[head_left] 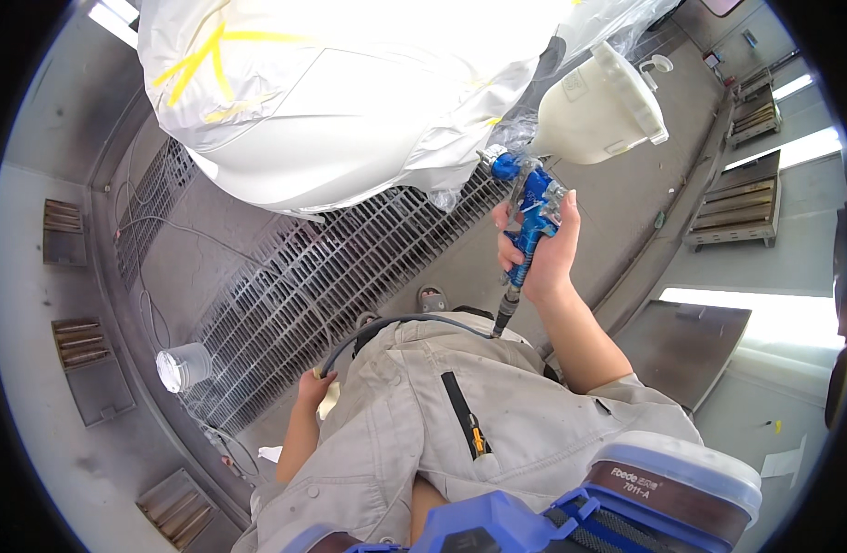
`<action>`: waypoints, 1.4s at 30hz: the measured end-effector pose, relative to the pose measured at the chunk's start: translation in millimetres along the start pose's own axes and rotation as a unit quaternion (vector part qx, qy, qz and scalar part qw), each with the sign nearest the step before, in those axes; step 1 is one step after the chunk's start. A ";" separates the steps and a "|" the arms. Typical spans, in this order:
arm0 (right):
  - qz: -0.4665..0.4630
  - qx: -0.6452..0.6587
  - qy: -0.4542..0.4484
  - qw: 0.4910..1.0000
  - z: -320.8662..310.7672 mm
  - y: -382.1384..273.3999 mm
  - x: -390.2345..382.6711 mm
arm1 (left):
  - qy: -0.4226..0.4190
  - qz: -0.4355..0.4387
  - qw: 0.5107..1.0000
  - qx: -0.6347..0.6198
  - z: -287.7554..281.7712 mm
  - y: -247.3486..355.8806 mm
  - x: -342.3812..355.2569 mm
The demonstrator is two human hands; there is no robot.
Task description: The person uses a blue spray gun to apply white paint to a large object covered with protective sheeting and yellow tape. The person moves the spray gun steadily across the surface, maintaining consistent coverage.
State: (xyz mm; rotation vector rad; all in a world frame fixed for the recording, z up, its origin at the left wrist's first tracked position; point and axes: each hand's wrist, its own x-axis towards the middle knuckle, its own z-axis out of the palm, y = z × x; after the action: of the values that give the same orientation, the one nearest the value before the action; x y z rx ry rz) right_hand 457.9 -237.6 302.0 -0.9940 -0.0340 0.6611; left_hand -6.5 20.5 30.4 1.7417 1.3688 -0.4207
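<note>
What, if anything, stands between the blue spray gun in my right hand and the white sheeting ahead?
Nothing visible: the spray gun points its nozzle toward the white sheeting, with no object between, though the gap's depth is unclear.

Grips a blue spray gun with a whitish cup in the right hand, near a white panel partly draped in plastic sheeting; holds a grey hose in the left hand; stands beside a floor grating.

My spray gun: glossy blue metal. Cup: matt, translucent plastic. My garment: matt cloth. Grating: metal.
</note>
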 end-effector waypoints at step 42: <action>-0.013 -0.055 0.038 0.998 177.4 145.6 -68.1 | -0.014 0.072 0.997 -0.030 -133.6 -186.0 38.1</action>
State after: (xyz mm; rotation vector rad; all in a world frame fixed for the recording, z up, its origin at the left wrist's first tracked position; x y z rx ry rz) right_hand 273.8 -84.5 305.5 -1.1218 -0.0167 0.6027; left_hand -194.2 154.5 3.3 1.7651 1.2141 -0.3197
